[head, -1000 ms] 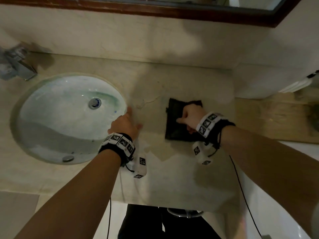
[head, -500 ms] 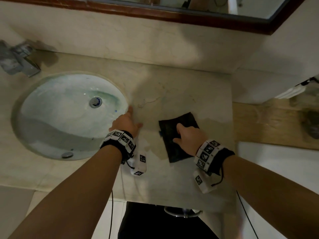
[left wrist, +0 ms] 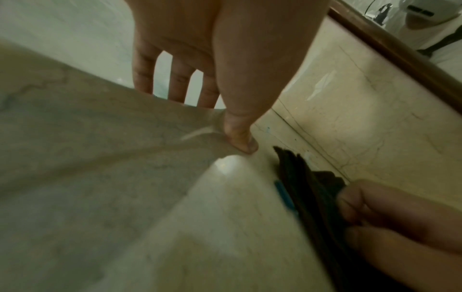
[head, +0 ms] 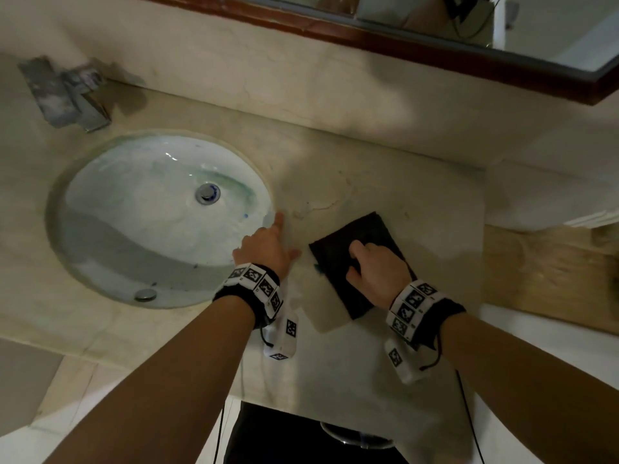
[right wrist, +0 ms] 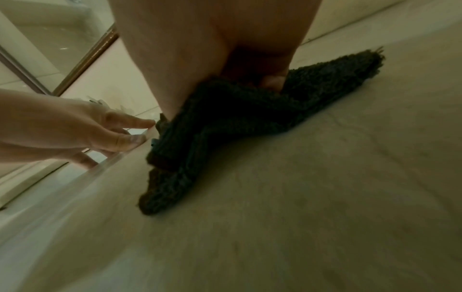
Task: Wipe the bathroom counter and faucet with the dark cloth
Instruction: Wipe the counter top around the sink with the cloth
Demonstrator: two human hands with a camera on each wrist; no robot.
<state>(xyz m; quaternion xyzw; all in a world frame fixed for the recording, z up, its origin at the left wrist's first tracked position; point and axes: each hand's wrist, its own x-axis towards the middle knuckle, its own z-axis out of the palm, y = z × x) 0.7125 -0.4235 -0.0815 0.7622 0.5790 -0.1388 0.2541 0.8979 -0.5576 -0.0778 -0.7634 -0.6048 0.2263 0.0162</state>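
Observation:
The dark cloth [head: 335, 262] lies bunched on the beige marble counter [head: 385, 182], to the right of the sink. My right hand [head: 371, 266] presses down on it with curled fingers that grip the fabric; the right wrist view shows the cloth [right wrist: 225, 118] folded up under the palm [right wrist: 200, 49]. My left hand [head: 268, 249] rests flat at the sink's right rim, fingers straight, thumb on the counter [left wrist: 240, 146]. The left wrist view has the cloth [left wrist: 307, 187] and the right hand's fingers [left wrist: 387, 213] at lower right. The grey faucet [head: 70, 95] stands far left, behind the basin.
The oval white sink [head: 100, 236] takes the counter's left half. A wood-framed mirror [head: 435, 51] hangs above the backsplash. A wooden ledge [head: 542, 272] adjoins the counter's right end. The counter's front edge runs just below my wrists.
My right hand has dragged the cloth from the back of the counter toward the front edge, turning it. The left hand has stayed at the sink rim.

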